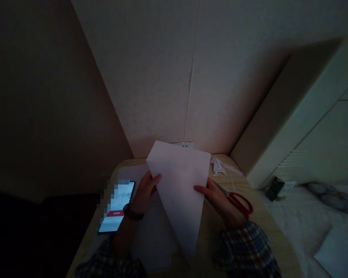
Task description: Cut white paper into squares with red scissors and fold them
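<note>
Here, the largest thing in view is the small pale wooden table (263,220), set into a dim corner of the room, and above its middle the person holds up a white sheet of paper (181,185), folded into a long triangle with its broad edge toward the wall and its point hanging down toward the person's chest. The sheet is off the tabletop, tilted, with flat white sheets (153,235) lying on the table beneath it. The left hand (145,191) pinches the paper's left slanted edge, thumb on the near face and fingers hidden behind. The right hand (217,199) is closed on the opposite slanted edge in the same way, thumb in front. Both wrists come out of plaid sleeves. The paper looks very light and thin, and it probably flops if held at one side only. It would crease or tear under a hard squeeze, so a soft pinch near the edges, one on each side as shown, seems the sound place to hold it. To the left of the left hand a lit black smartphone (117,208) lies flat on the table. Just right of the right hand lie red-handled scissors (239,200), apart from the fingers. Small folded white paper pieces (220,166) rest near the back right corner, and a dark wristwatch (132,212) sits on the left wrist.
</note>
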